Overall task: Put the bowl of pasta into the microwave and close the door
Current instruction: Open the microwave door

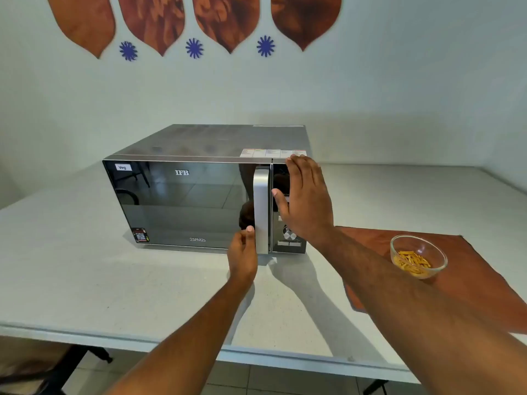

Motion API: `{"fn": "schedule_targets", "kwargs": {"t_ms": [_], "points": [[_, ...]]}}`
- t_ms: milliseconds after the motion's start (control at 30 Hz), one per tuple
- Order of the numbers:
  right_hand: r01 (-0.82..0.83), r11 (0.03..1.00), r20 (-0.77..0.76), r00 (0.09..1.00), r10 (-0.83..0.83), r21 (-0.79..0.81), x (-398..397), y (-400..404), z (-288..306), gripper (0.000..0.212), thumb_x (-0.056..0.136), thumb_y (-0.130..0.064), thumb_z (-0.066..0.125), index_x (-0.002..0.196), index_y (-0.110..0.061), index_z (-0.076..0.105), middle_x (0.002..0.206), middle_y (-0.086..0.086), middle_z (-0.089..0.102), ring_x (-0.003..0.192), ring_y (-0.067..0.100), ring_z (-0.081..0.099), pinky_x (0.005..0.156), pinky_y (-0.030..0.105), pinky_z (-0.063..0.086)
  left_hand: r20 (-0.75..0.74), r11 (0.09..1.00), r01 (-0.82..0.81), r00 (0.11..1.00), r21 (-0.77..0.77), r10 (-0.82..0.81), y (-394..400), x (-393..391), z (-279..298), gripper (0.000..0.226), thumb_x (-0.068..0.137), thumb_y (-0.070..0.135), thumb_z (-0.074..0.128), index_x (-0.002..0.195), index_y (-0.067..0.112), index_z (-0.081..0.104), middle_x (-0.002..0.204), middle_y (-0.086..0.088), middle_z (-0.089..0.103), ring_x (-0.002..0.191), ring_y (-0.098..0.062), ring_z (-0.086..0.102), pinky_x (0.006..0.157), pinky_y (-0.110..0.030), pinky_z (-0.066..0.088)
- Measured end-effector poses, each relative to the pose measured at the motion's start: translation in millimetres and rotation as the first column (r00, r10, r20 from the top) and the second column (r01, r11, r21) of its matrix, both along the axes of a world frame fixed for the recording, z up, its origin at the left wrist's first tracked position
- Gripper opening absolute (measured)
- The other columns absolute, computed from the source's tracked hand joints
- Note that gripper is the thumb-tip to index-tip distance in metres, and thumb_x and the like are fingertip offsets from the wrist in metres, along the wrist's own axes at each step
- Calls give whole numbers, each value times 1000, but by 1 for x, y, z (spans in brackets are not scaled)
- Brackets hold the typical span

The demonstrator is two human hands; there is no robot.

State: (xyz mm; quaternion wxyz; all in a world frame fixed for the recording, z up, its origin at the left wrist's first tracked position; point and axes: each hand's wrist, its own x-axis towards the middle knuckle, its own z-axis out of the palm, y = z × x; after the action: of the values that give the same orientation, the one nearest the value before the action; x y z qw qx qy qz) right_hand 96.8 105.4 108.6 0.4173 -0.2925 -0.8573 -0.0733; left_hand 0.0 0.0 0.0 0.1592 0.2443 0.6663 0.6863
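Note:
A black, mirror-fronted microwave [182,201] stands on the white table with its door closed. My left hand [242,252] grips the lower end of the silver vertical door handle [261,201], fingers curled behind it. My right hand [306,198] lies flat and spread against the control panel at the microwave's right end, holding nothing. A clear glass bowl of yellow pasta [417,256] sits to the right of the microwave, beyond my right forearm and apart from both hands.
The bowl rests on a brown mat [479,280] at the table's right side. The white table [85,280] runs back to a pale wall with brown and blue decorations. The table's front edge is near me, with floor tiles and dark chair parts below.

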Motion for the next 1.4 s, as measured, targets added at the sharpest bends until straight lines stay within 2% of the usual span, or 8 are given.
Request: {"fn": "schedule_targets", "kwargs": {"t_ms": [133,200,333,500,700,1000,1167,1400], "points": [[30,999,-26,999,-31,-33,-5,-1,-1,73,96,-55,49,152,-11,36,158,9,40,149,29,31,122,44,31,170,996,17,985,83,-31,1,-1,4,48,98,50,44,118,10,62,106,-6,69,98,-24,66,81,-28,55],[23,999,-20,1000,-24,-34,-4,1,-1,73,95,-55,50,152,-12,36,158,9,40,149,29,31,121,44,32,166,991,39,984,132,-61,6,-1,14,44,97,51,45,109,14,64,99,-5,69,95,-23,65,80,-31,57],[0,1000,-30,1000,-1,-23,0,4,0,69,95,-51,53,150,-12,39,155,8,42,147,28,33,118,44,36,90,979,103,989,179,-120,18,-7,32,60,81,77,50,100,24,71,102,-12,75,103,-34,69,94,-58,54],[14,1000,-40,999,-15,-10,1,6,10,54,95,-44,57,142,-19,48,143,5,51,135,26,43,98,37,53,0,962,187,982,200,-191,28,-11,55,53,95,58,44,98,12,70,87,-15,77,83,-29,74,86,-45,58],[81,996,23,996,-82,25,0,8,15,53,93,-42,63,140,-22,49,136,6,52,128,29,46,80,37,59,4,965,229,973,130,-231,33,-5,62,69,80,71,37,77,8,64,66,-6,62,55,-12,56,60,-26,51],[102,994,20,995,-103,35,-1,8,16,53,92,-41,65,139,-21,52,135,6,56,127,29,50,81,36,59,34,977,182,982,115,-187,39,-6,58,60,92,64,36,76,10,57,65,-3,56,55,-11,50,55,-22,48],[117,992,37,992,-119,38,-2,7,24,47,92,-41,65,134,-23,56,133,4,58,123,28,54,80,36,60,37,980,182,982,87,-185,37,-2,64,68,76,74,36,75,9,55,64,-4,54,55,-12,50,59,-24,49],[82,996,45,996,-83,19,1,5,26,48,92,-40,66,136,-24,55,132,0,59,122,26,53,83,35,59,52,989,100,993,108,-106,28,7,62,61,84,71,38,69,13,53,61,-3,51,54,-13,47,56,-26,45]]}}
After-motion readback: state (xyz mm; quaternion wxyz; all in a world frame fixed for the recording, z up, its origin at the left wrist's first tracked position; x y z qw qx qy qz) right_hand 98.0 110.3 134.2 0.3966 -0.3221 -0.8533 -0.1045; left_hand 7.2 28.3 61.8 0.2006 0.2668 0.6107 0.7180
